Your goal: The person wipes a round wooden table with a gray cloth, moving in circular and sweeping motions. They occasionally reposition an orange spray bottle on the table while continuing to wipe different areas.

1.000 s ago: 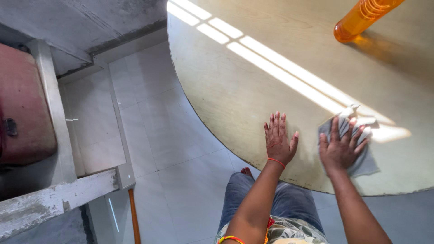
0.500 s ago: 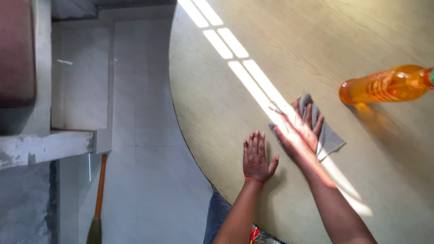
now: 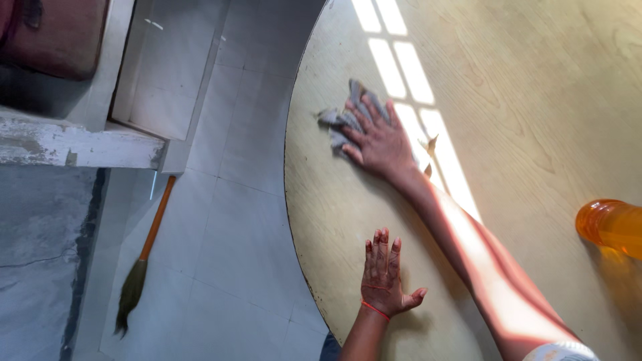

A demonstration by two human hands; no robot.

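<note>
My right hand is stretched far out over a round, pale wooden table, fingers spread and pressing a crumpled grey cloth flat near the table's left edge. My left hand lies palm down with fingers apart on the tabletop close to the near rim, holding nothing; a red thread circles its wrist. An orange plastic bottle lies on its side at the right edge of the view, well away from both hands.
Bars of sunlight cross the tabletop. Left of the table is a light tiled floor where a broom with an orange handle lies. A white concrete ledge and a reddish object sit at the upper left.
My right hand has swept the grey cloth from the table's middle to its far left edge. The left hand stays flat near the rim. The view has swung, putting the bottle low right.
</note>
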